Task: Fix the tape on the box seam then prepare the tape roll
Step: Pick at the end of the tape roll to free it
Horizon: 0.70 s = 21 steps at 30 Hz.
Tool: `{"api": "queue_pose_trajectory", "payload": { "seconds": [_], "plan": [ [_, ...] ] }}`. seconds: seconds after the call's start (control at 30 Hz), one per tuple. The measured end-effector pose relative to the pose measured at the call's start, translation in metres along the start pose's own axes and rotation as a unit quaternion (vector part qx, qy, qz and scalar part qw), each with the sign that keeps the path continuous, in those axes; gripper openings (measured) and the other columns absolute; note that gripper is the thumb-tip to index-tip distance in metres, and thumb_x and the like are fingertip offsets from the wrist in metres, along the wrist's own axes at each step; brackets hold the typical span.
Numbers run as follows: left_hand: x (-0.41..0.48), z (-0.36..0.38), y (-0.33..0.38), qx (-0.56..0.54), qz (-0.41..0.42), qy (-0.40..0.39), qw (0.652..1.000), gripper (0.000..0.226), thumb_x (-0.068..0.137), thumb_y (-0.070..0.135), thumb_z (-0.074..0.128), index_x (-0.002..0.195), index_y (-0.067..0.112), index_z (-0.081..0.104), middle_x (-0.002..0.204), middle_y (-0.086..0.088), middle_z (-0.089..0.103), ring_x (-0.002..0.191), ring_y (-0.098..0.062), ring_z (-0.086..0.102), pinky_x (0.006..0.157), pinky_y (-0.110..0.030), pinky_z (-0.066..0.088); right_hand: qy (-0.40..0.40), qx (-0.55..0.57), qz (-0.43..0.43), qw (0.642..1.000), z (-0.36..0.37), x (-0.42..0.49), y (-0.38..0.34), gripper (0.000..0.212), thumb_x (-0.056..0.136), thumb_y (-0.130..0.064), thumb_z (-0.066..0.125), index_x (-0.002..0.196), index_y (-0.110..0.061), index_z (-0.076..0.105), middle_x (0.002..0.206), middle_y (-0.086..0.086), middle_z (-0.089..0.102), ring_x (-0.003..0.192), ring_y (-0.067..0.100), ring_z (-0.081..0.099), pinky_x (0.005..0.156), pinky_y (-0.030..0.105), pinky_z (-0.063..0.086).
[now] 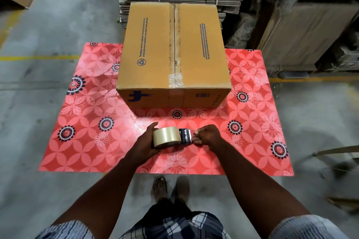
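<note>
Both hands on tape roll (166, 137): left hand (144, 144) cradles, right hand (206, 135) pinches end.

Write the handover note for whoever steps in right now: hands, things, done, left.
Left hand: grips the tape roll, held above the mat.
Right hand: pinches the free tape end, pulled a short way off the roll.
Box: closed, on the mat's far half, apart from both hands.
Done: tape runs along the top seam and down the near face; it looks wrinkled at the near edge.
Left: finish preparing the roll; judge whether the wrinkled end needs pressing flat.
</note>
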State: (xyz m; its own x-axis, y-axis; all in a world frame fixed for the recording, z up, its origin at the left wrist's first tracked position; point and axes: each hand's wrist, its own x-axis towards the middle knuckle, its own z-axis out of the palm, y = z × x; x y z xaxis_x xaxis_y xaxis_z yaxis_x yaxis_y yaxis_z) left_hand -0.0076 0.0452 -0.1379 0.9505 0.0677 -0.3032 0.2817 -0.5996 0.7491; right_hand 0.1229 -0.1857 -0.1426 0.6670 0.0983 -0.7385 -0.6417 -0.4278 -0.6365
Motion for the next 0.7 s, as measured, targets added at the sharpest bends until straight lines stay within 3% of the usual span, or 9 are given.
{"api": "queue_pose_trajectory", "payload": {
  "seconds": [0.27, 0.47, 0.53, 0.6, 0.63, 0.7],
  "plan": [
    [-0.003, -0.003, 0.003, 0.009, 0.003, 0.003, 1.0, 0.098, 0.072, 0.016, 0.084, 0.149, 0.018, 0.024, 0.131, 0.009, 0.047, 0.116, -0.013, 0.053, 0.093, -0.027, 0.044, 0.011, -0.001, -0.002, 1.0, -0.011, 0.005, 0.006, 0.015, 0.088, -0.002, 0.066, 0.075, 0.006, 0.069, 0.072, 0.028, 0.069, 0.051, 0.027, 0.066, 0.051, 0.034, 0.058],
    [0.001, -0.007, 0.003, 0.022, 0.008, -0.008, 1.0, 0.096, 0.073, 0.02, 0.084, 0.148, 0.017, 0.025, 0.138, -0.005, 0.052, 0.116, -0.021, 0.058, 0.094, -0.031, 0.048, 0.024, 0.022, 0.021, 0.999, -0.013, -0.003, 0.01, 0.016, 0.09, -0.001, 0.062, 0.074, 0.002, 0.064, 0.065, 0.022, 0.066, 0.044, 0.023, 0.062, 0.037, 0.025, 0.05],
    [0.003, -0.009, 0.007, 0.031, -0.002, -0.013, 0.999, 0.091, 0.076, 0.017, 0.082, 0.148, 0.018, 0.026, 0.137, -0.006, 0.052, 0.112, -0.019, 0.061, 0.085, -0.018, 0.046, 0.014, 0.04, 0.025, 0.999, -0.012, -0.007, 0.01, 0.017, 0.091, 0.0, 0.06, 0.074, 0.001, 0.062, 0.065, 0.022, 0.064, 0.044, 0.023, 0.06, 0.037, 0.025, 0.049],
    [0.007, -0.008, 0.011, 0.02, -0.021, -0.017, 0.999, 0.07, 0.086, 0.007, 0.071, 0.143, 0.019, 0.032, 0.128, -0.004, 0.055, 0.091, 0.001, 0.064, 0.068, -0.005, 0.045, -0.003, 0.076, 0.027, 0.997, -0.008, -0.013, 0.013, 0.02, 0.093, 0.002, 0.056, 0.074, -0.001, 0.06, 0.067, 0.02, 0.063, 0.047, 0.021, 0.061, 0.042, 0.027, 0.052],
    [0.007, -0.009, 0.013, 0.015, -0.037, -0.01, 0.999, 0.059, 0.09, 0.003, 0.064, 0.139, 0.019, 0.035, 0.123, -0.004, 0.058, 0.08, 0.006, 0.064, 0.06, -0.005, 0.045, -0.006, 0.097, 0.029, 0.995, -0.005, -0.015, 0.016, 0.019, 0.093, 0.003, 0.055, 0.075, -0.001, 0.059, 0.07, 0.02, 0.063, 0.05, 0.021, 0.063, 0.045, 0.028, 0.055],
    [0.009, -0.009, 0.012, 0.008, -0.05, 0.043, 0.998, 0.061, 0.086, 0.0, 0.062, 0.139, 0.018, 0.038, 0.125, -0.007, 0.06, 0.083, -0.001, 0.067, 0.06, -0.013, 0.049, -0.01, 0.133, 0.034, 0.991, 0.003, -0.019, 0.024, 0.01, 0.093, 0.005, 0.053, 0.085, 0.002, 0.058, 0.076, 0.02, 0.065, 0.055, 0.022, 0.068, 0.05, 0.029, 0.059]
  ]
}}
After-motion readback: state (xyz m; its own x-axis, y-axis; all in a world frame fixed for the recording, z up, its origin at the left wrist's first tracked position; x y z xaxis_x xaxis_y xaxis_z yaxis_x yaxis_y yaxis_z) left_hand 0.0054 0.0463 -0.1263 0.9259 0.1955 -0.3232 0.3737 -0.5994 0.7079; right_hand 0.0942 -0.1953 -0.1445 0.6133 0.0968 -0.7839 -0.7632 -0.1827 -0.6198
